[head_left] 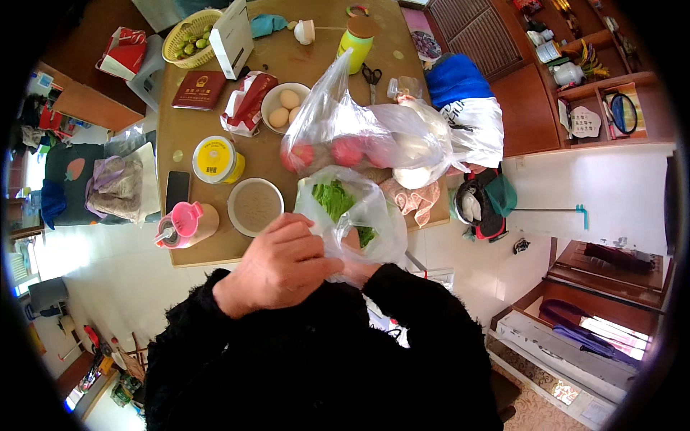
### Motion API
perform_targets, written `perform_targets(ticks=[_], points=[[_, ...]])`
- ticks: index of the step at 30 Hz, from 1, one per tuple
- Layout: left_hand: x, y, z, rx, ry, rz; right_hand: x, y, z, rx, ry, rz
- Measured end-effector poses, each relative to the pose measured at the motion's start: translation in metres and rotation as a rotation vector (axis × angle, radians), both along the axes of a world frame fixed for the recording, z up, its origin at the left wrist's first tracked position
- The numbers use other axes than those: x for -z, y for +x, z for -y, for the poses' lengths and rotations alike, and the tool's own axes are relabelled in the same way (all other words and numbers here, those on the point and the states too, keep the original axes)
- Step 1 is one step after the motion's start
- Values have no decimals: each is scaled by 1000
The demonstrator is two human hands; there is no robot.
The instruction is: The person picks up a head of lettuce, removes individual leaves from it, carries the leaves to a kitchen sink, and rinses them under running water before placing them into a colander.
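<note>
A clear plastic bag with leafy greens lies at the table's near edge. My left hand has curled fingers pinching the bag's near-left side. My right hand is inside or behind the bag on its near side, its fingers partly hidden by plastic and leaves. A bowl of beige contents stands left of the bag. Just beyond it, a larger clear bag holds red round fruits and pale items, with a pink patterned cloth below.
The table also holds a pink jug, phone, yellow tub, bowl of eggs, maroon booklet, scissors, yellow jar, green-fruit basket and blue-and-white bag. A wooden cabinet stands right.
</note>
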State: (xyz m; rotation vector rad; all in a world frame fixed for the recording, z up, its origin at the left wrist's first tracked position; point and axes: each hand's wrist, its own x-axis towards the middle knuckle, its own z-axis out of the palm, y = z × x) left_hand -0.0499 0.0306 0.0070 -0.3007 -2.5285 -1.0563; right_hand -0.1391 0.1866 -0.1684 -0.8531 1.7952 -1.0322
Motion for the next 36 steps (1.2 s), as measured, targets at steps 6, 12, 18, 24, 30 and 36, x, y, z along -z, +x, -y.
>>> perform_targets(ticks=[6,12,18,24,30,36], points=[[3,7,17,-10,-64,40,-25,-29,-18,219,15,55],[-1,10,27,31,-51,27,-91,-39,-6,484,96,70],[-15,18,42,-54,-132,12,-114,-44,-10,689,-153,-168],[-18,12,40,68,-179,151,-77,-62,-7,952,-368,289],[4,15,27,130,-305,332,-60,-56,0,1004,-351,549],[50,-6,-4,-46,-495,238,-65,-30,21,958,-379,589]])
